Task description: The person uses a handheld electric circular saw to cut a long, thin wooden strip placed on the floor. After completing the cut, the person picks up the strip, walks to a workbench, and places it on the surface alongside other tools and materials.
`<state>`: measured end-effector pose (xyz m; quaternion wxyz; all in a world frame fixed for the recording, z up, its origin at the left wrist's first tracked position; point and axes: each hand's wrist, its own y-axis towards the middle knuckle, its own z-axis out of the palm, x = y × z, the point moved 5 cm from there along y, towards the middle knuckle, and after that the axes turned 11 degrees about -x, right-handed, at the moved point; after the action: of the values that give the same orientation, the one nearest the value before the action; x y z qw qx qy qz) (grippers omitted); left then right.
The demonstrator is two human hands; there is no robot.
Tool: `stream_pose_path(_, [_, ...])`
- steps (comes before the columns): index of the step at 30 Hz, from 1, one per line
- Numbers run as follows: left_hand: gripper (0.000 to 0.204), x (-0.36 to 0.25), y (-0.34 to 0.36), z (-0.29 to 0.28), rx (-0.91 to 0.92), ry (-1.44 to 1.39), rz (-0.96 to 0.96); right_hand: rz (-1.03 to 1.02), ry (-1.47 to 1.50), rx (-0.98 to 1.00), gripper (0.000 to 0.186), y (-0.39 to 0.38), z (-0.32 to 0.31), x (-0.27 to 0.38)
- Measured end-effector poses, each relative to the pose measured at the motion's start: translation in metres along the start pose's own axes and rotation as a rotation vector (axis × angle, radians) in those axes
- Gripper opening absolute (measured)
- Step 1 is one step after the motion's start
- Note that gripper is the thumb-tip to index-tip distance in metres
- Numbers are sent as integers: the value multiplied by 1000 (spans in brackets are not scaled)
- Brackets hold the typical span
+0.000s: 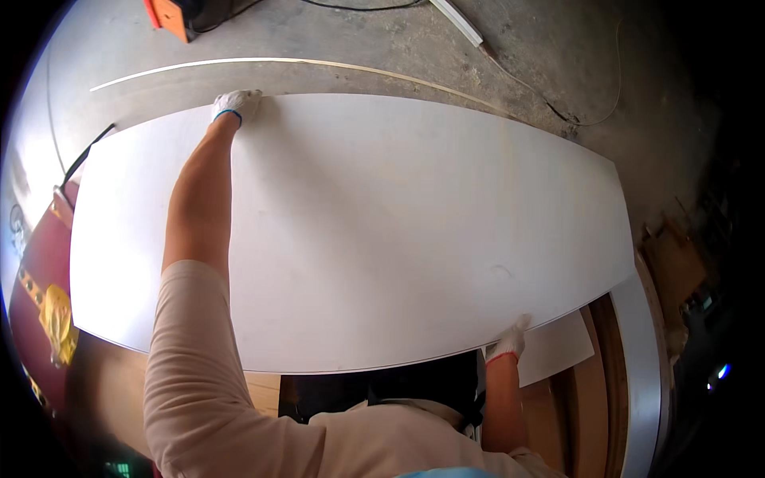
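Observation:
A large white board [398, 215] lies across most of the view. My left hand [238, 106], in a white glove with a blue cuff, reaches over it to its far edge, fingers curled onto that edge. My right hand [508, 338], in a white glove with a red cuff, grips the near edge at the lower right, thumb on top and the other fingers hidden beneath. A smaller white sheet [556, 353] shows below the board at the right, over brown pieces [587, 402].
Beyond the board, a thin pale strip [303, 60], cables [522, 78] and an orange-and-black object [171, 20] lie on the concrete floor [518, 32]. A maroon surface [36, 267] with yellow gloves [57, 317] is at left. A grey metal bar [637, 366] runs at right.

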<state>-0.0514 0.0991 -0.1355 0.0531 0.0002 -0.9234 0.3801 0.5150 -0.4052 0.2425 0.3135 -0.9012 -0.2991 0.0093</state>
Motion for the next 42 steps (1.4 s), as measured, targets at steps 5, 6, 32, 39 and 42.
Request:
stream_pose_path(5, [64,-12,15,96,49,25,72,-75,-53,-74,69,3,-5,-21])
stream_pose_path(6, [63,-22,17,104,35,6,87,-93,-33,-86,69,4,-1,-20])
stream_pose_path(32, [52,-117,13,132,-50,-168,254,-134,-93,-185,71,9,5,-6])
stream_pose_path(39, [43,-103,-71,95,15,-349,381,-103,-173,-276,73,-52,39,27])
stream_pose_path(42, [44,-84,-172,-11,106,-367,455,-131,-128,-166,71,-41,23,32])
